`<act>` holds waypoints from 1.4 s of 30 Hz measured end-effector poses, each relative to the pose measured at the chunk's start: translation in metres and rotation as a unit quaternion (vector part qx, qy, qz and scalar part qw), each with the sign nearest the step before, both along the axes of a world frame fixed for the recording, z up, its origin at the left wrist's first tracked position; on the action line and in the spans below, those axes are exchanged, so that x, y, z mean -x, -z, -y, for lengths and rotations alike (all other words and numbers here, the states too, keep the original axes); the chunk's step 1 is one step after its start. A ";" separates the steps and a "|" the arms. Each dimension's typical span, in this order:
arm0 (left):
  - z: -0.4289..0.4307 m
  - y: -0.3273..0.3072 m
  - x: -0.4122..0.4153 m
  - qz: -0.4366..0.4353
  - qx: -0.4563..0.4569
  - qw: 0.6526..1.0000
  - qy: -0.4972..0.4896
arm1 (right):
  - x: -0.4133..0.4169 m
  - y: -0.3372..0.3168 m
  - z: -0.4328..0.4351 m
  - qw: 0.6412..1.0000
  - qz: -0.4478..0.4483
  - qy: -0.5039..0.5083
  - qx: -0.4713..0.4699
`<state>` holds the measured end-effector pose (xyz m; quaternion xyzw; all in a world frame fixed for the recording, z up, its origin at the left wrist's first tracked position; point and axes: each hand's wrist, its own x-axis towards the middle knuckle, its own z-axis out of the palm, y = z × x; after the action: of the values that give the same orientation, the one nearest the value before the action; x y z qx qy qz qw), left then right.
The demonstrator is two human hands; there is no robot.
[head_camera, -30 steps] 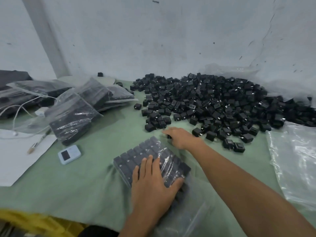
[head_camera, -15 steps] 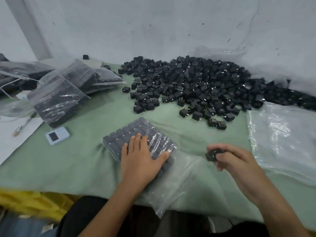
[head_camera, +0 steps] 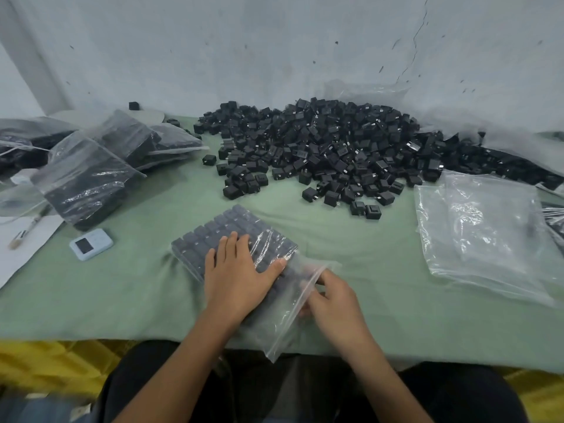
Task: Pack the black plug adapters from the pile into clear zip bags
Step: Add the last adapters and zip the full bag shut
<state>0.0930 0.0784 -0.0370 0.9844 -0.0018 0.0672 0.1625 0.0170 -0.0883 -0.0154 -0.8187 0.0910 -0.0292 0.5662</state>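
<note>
One crinkly clear zip bag (head_camera: 282, 328), gridded with blocky black adapters (head_camera: 225, 228).
Left hand (head_camera: 238, 279) flat, fingers straight, presses it; right hand (head_camera: 335, 300) beside at the mouth, grip hidden.

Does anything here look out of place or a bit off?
One black adapter sits alone by the wall, far left of the pile, behind the filled bags. The open end of the bag being packed hangs past the table's near edge. Nothing else stands out.
</note>
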 end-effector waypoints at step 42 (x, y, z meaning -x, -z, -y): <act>0.002 -0.001 0.000 -0.008 -0.009 1.000 0.007 | -0.029 0.020 -0.021 0.965 0.007 0.058 0.256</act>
<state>0.0932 0.0768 -0.0360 0.9863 -0.0075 0.0579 0.1543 0.0457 -0.0675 -0.0352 -0.9294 0.1233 -0.0902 0.3359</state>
